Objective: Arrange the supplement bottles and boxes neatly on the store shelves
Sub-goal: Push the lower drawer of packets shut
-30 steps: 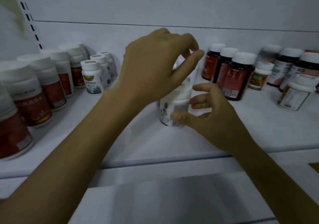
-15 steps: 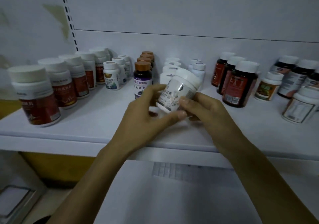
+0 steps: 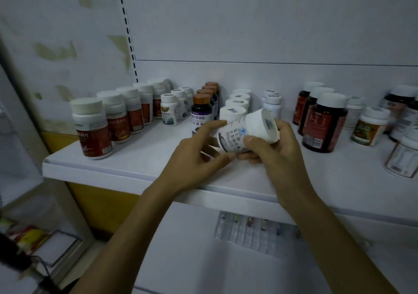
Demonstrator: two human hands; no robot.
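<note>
both hands hold one white bottle point(image 3: 245, 133) tipped on its side at the centre of the frame, just above the white shelf point(image 3: 140, 160), its cap pointing right and its label turned up toward the camera, probably so the print can be read before it is placed. the left hand point(image 3: 199, 155) supports the base end, fingers curled under it and the forefinger laid along its upper side. the right hand point(image 3: 278, 149) wraps round the cap end with the thumb pressed on the label. directly behind the bottle stands a row of matching white bottles point(image 3: 236, 106) running toward the back wall, which looks like where it belongs. left of that row is a file of dark bottles with copper caps point(image 3: 202, 110), and red-labelled bottles point(image 3: 92, 128) line the left of the frame
</note>
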